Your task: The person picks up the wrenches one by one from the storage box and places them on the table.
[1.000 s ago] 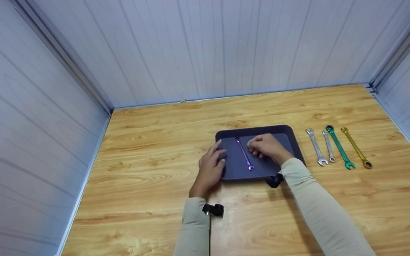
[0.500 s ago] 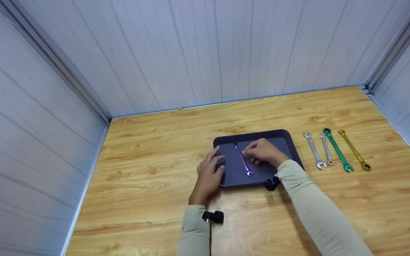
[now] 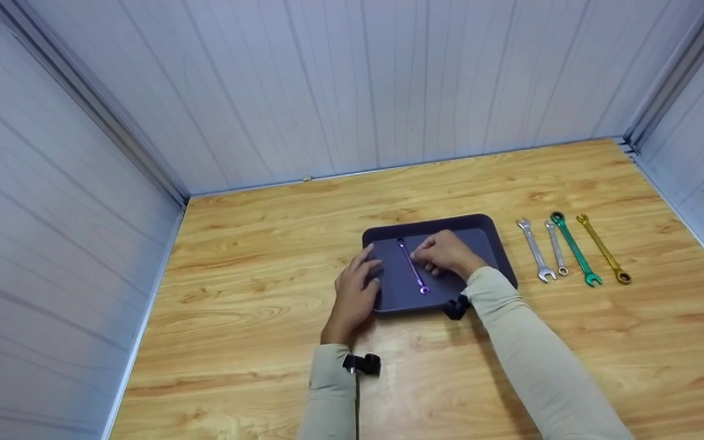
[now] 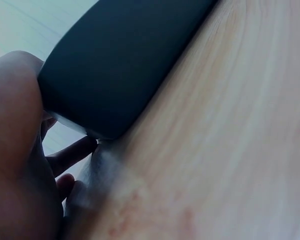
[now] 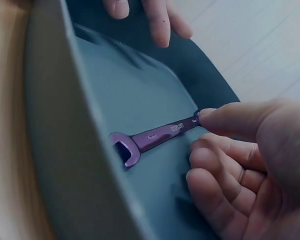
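Observation:
A purple combination wrench lies on the floor of a dark rectangular tray. My left hand holds the tray's left side, with some fingertips over the inner wall. The left wrist view shows other fingers outside, near the tray's lower edge. Over the tray, beside the wrench's right side, is my right hand, its fingers loosely bent. In the right wrist view its outstretched digit overlaps the wrench's ring end, while the other fingertips hang just above the tray floor.
Right of the tray, a larger silver wrench, a smaller silver wrench, a green wrench and a gold wrench lie in a row on the wooden table. Pale panel walls stand behind and at both sides.
My right hand has shifted left, closer to the purple wrench. The left hand stays at the tray's left side. The head view has moved slightly.

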`<state>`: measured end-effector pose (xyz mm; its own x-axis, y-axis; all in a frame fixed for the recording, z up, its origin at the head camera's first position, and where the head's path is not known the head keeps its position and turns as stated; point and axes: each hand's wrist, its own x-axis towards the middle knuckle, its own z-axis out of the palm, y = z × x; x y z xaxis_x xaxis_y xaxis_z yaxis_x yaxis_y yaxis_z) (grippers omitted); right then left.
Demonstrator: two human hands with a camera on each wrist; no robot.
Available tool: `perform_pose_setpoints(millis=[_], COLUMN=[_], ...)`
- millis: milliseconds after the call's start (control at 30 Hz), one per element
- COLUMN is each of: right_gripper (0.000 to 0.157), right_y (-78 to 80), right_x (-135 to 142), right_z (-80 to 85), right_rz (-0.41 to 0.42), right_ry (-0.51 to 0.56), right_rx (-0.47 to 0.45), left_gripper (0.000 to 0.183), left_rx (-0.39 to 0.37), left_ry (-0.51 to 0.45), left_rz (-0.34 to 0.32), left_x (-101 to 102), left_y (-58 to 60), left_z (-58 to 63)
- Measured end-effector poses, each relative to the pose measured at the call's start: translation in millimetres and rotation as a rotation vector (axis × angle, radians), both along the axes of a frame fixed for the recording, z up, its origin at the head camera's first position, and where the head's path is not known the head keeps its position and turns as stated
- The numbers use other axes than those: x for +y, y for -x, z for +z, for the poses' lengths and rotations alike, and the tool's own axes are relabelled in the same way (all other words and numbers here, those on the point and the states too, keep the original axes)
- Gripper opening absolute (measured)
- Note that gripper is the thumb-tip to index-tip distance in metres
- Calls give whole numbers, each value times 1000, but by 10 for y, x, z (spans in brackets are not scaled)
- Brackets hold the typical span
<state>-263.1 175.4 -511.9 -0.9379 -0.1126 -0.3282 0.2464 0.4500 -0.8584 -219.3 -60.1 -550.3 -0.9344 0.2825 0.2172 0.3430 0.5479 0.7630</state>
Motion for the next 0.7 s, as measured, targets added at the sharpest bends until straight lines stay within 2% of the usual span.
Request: perform_pose_setpoints(millis=[367,700], right_gripper=[23,24], right_y=[20,53], right_x=[-88,-193], right_z=[36,23], right_rz=[-14,-63], right_ry=[-110,-206], right_rx=[-28,-38], left_gripper=[38,36], left_rx=[-40,-21], left_ry=[8,-10], left_rz=[3,-1], left_x=[11,11], left_y=[2,8], left_z=[-6,-6])
